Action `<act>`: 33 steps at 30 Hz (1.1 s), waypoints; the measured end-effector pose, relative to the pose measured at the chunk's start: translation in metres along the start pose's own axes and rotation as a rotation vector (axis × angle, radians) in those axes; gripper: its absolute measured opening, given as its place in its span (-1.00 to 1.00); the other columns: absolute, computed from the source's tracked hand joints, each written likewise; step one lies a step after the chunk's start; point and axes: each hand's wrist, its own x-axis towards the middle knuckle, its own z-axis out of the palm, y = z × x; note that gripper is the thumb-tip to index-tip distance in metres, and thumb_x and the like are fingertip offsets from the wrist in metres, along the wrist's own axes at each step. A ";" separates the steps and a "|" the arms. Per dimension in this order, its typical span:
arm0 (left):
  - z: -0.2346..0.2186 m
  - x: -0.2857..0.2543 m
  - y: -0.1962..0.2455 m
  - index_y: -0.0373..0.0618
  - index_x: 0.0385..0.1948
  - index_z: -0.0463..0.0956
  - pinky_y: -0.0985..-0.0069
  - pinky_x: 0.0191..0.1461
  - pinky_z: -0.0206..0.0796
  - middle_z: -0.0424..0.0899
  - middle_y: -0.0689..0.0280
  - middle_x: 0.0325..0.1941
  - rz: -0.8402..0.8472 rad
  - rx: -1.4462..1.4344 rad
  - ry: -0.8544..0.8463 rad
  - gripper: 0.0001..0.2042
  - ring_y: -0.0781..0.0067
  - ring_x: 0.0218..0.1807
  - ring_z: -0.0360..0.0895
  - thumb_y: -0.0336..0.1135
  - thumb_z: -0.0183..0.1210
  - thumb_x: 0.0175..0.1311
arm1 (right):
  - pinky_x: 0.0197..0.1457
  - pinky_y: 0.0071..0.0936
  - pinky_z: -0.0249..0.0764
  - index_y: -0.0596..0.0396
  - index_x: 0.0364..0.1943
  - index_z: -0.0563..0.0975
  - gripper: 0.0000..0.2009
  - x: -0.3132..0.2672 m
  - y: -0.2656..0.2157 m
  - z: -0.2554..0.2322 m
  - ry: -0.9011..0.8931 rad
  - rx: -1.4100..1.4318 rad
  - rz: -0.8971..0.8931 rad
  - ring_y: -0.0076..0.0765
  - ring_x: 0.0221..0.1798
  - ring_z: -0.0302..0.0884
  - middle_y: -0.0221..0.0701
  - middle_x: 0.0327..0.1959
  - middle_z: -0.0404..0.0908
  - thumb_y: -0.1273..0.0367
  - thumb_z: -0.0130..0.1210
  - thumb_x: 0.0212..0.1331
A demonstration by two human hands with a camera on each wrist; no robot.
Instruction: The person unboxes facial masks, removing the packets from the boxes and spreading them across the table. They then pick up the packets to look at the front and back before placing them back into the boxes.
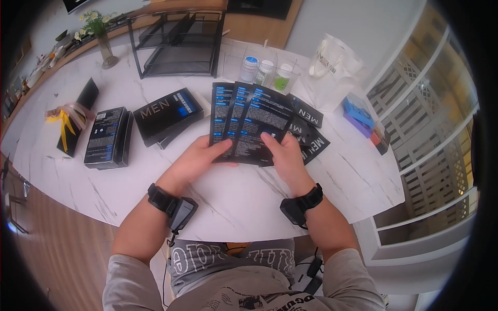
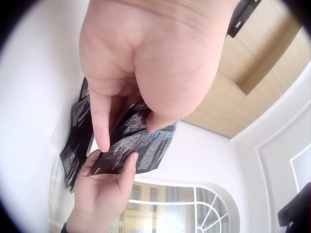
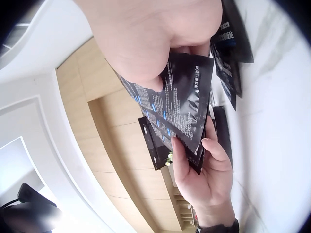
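Observation:
Several flat black packets (image 1: 262, 116) with blue and white print are fanned out between the two hands, above the table. My left hand (image 1: 199, 155) pinches the fan's left and lower edge, thumb on top. On the other side my right hand (image 1: 288, 158) pinches the right packet, its thumb on the printed face. In the left wrist view the packets (image 2: 141, 148) overlap between both hands; the right wrist view shows a packet (image 3: 187, 97) close up. More black packets marked MEN (image 1: 311, 142) lie spread on the table beside and partly behind the right hand.
Black MEN boxes (image 1: 168, 116) and upright black boxes (image 1: 108, 137) stand left, near a ribboned box (image 1: 78, 119). Behind are a mesh rack (image 1: 179, 49), a clear organizer with bottles (image 1: 281, 76), and a white bag (image 1: 334, 59). Blue and purple boxes (image 1: 358, 114) lie right.

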 end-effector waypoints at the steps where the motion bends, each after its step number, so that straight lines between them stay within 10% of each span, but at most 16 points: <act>1: -0.001 0.001 -0.001 -0.33 0.14 0.43 0.25 0.12 0.59 0.60 0.13 0.12 0.009 0.018 -0.013 -0.70 0.31 0.09 0.59 -0.35 0.01 0.49 | 0.11 -0.57 0.45 0.24 0.06 0.54 -0.74 0.000 0.001 0.000 0.003 0.000 -0.005 -0.61 0.01 0.52 -0.43 0.02 0.63 0.40 0.09 0.39; 25: -0.002 0.004 -0.005 -0.25 0.05 0.50 0.42 -0.07 0.63 0.66 0.27 -0.04 0.067 0.063 0.106 -0.77 0.46 -0.09 0.66 -0.41 0.05 0.45 | 0.16 -0.48 0.48 0.11 0.35 0.23 -0.53 -0.004 -0.016 0.015 0.063 0.107 -0.094 -0.49 0.09 0.52 -0.32 0.14 0.52 0.51 0.00 0.39; 33: -0.005 0.005 -0.006 -0.24 0.07 0.49 0.45 -0.02 0.60 0.66 0.28 -0.04 0.046 0.086 0.082 -0.76 0.46 -0.08 0.65 -0.44 0.05 0.43 | -0.05 -0.72 0.40 0.16 -0.03 0.62 -0.81 -0.006 -0.015 0.001 -0.115 -0.352 -0.060 -0.70 -0.12 0.48 -0.50 -0.09 0.64 0.48 0.07 0.35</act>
